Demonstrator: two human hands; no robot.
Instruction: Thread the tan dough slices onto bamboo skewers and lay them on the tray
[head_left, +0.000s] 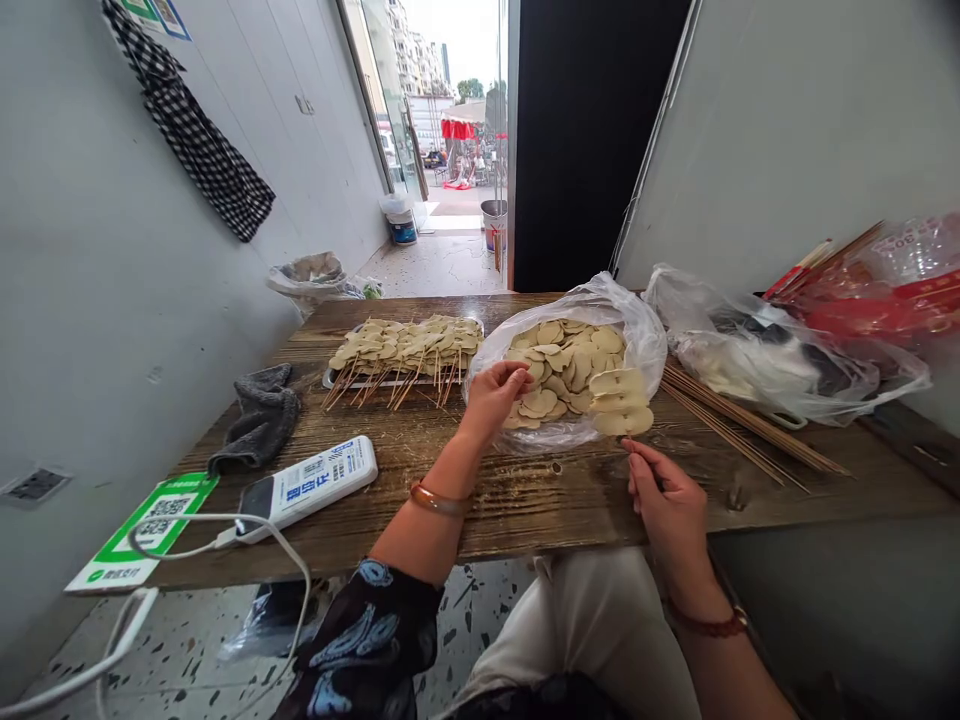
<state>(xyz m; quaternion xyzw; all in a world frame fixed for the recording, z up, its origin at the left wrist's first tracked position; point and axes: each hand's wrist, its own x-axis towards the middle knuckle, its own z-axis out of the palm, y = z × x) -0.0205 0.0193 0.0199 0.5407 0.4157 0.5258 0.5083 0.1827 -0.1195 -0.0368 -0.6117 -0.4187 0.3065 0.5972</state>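
Note:
My right hand (pixel 670 495) pinches the low end of a skewer threaded with pale round slices (pixel 621 402), held upright at the front right of a plastic bag (pixel 646 345). The bag lies open, full of loose slices of the same kind (pixel 574 360). My left hand (pixel 495 396) is at the bag's left side, thumb and fingers pressed together over the slices; what they pinch, if anything, I cannot make out. Left of the bag, a metal tray (pixel 327 379) bears a pile of filled skewers (pixel 409 345), their sticks pointing toward me.
Bare bamboo skewers (pixel 750 425) lie on the wooden table (pixel 420 510) at right, beside another plastic bag (pixel 795 350). At left are a grey cloth (pixel 262 415), a white power bank (pixel 311 485) with a looping cable, and a green QR-code card (pixel 150 530).

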